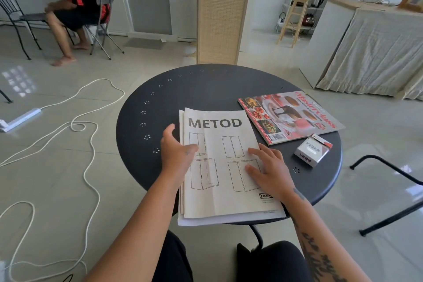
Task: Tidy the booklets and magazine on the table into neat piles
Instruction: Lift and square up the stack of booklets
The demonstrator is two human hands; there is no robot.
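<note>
A pile of white booklets lies at the near edge of the round dark table, with the "METOD" cover on top and the lower ones sticking out a little at the left and bottom. My left hand rests at the pile's left edge, fingers apart. My right hand lies flat on the cover's right side, fingers spread. A red food magazine lies apart on the table, to the right and farther back, turned at an angle.
A small white "VESS" box sits on the table right of the pile. A dark chair frame stands at the right. White cables trail over the floor at left. A person sits on a chair far left.
</note>
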